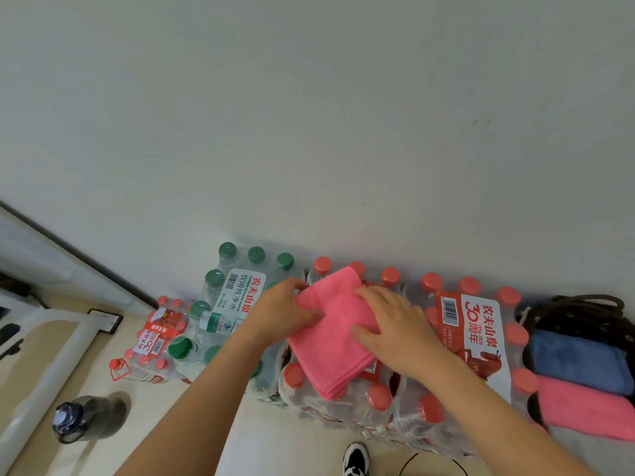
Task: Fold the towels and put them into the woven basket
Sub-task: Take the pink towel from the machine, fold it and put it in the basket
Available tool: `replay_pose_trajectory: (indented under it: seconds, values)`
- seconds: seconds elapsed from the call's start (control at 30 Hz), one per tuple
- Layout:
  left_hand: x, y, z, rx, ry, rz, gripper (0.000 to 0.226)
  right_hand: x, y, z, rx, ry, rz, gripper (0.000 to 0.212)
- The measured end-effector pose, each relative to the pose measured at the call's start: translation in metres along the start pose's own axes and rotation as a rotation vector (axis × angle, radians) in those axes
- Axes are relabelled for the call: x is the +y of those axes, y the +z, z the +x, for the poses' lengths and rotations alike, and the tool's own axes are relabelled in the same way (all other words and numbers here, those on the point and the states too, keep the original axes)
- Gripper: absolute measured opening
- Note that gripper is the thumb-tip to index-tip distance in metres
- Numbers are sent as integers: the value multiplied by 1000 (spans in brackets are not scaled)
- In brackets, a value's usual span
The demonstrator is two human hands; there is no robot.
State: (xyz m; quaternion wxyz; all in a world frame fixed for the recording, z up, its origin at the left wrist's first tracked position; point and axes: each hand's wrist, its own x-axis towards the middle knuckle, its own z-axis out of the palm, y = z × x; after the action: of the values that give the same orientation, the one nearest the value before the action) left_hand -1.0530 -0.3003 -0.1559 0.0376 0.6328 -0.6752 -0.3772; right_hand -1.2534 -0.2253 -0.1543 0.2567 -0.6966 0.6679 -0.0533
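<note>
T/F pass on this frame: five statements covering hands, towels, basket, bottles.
1. Both the left hand and the right hand are on the pink towel. True.
2. The pink towel lies on the floor. False: it lies on the packs of red-capped bottles.
3. The basket holds a blue towel and a second pink towel. True.
4. The basket stands left of the bottle packs. False: it stands at their right end.
5. Every bottle cap in view is red. False: the pack of green-capped bottles sits left of the red ones.
</note>
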Motion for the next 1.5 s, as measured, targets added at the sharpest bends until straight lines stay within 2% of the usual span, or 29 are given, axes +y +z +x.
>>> replay_pose_trajectory:
  seconds: [0.13, 0.2, 0.27, 0.37, 0.43, 0.5, 0.57, 0.63, 0.7, 0.8, 0.87, 0.93, 1.0, 1.17, 1.27, 1.33, 1.4, 1.5]
  values:
    - [16, -14, -2, 8, 107, 74, 23, 1, -19, 25, 30, -11, 128, 96]
    - [25, -22, -8, 18, 185, 88, 19, -2, -32, 36, 7, -49, 253, 102]
    - [34, -32, -14, 36, 244, 76, 19, -4, -49, 44, -48, -69, 334, 90]
    - [51, -54, -21, 92, 322, -7, 22, -7, -81, 48, -72, -108, 278, 36]
    - [63, -72, -27, 65, 353, 54, 30, -10, -103, 45, -7, -138, 198, 18]
    - [74, -85, -30, 105, 403, 230, 24, -15, -119, 40, 161, -220, 153, 14]
    - [78, -90, -33, 303, 545, 323, 20, -21, -126, 31, 314, -332, 136, 19]
    - [70, -82, -35, 511, 743, 331, 25, -20, -120, 17, 360, -367, 106, 26]
    - [50, -56, -41, 594, 873, 379, 23, -10, -97, -1, 339, -371, 31, 28]
    - [-3, 5, -50, 476, 962, 473, 18, 13, -39, -30, 145, -314, -97, 37]
    - [-34, 35, -56, 349, 953, 466, 19, 25, -3, -46, 3, -263, -131, 53]
    - [-46, 47, -61, 264, 895, 372, 25, 32, 15, -55, 13, -254, -88, 68]
    - [-45, 48, -62, 229, 860, 337, 29, 33, 18, -57, 57, -265, -65, 70]
    - [-42, 43, -65, 228, 818, 358, 33, 35, 19, -57, 82, -263, -12, 64]
    - [-38, 42, -66, 255, 713, 207, 37, 36, 19, -57, 113, -196, 159, 55]
    - [-33, 39, -65, 256, 633, 118, 31, 35, 18, -54, 128, -161, 255, 43]
    - [-26, 37, -63, 249, 566, 63, 22, 33, 13, -49, 155, -133, 329, 22]
    - [-17, 38, -55, 268, 417, -103, 9, 29, 2, -41, 187, -73, 411, 19]
